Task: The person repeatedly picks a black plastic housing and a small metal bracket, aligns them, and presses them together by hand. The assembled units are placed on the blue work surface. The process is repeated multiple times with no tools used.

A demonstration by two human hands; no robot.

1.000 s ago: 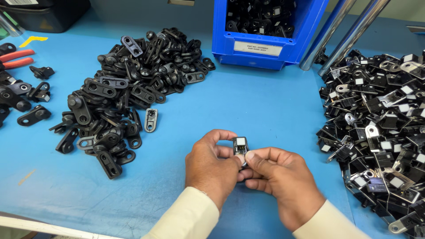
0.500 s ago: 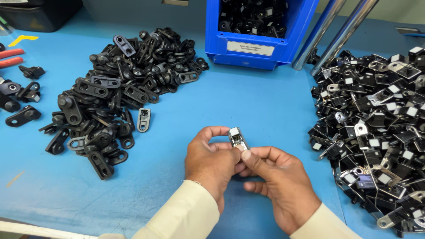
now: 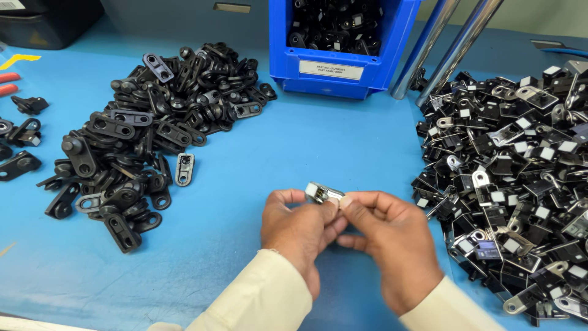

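The left hand and right hand meet fingertip to fingertip, both pinched on a small metal clip raised between them, seemingly so each side can be worked; palms face inward, wrists low over the blue table; left of the hands lies a heap of black links; right, a pile of clip parts; beyond, a blue bin.

Bright even overhead light, soft shadows, sharp focus
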